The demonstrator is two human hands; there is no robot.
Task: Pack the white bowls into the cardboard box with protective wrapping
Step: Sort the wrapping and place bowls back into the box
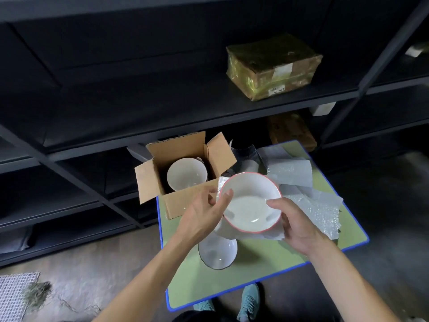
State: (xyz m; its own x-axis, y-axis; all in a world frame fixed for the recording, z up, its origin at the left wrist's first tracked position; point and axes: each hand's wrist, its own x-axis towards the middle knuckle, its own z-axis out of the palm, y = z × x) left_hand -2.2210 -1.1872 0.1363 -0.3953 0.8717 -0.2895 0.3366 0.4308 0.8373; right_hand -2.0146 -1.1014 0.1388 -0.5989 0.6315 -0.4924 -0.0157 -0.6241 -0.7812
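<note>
A white bowl with a red rim [249, 205] is held up above the green table [267, 259], with wrapping sheet under and around it. My left hand [204, 217] grips its left rim, thumb over the edge. My right hand [294, 226] holds the right rim and the sheet beneath. An open cardboard box [183, 203] stands at the table's far left corner with one white bowl [185, 174] inside. Another white bowl with a dark rim [218, 253] sits on the table below my hands.
Bubble wrap and foam sheets [311, 205] lie piled on the table's right side. Dark metal shelving [139, 108] rises behind, with a taped parcel [271, 66] on it. A mesh mat [14, 293] lies on the floor at left. My shoes [249, 300] show under the near edge.
</note>
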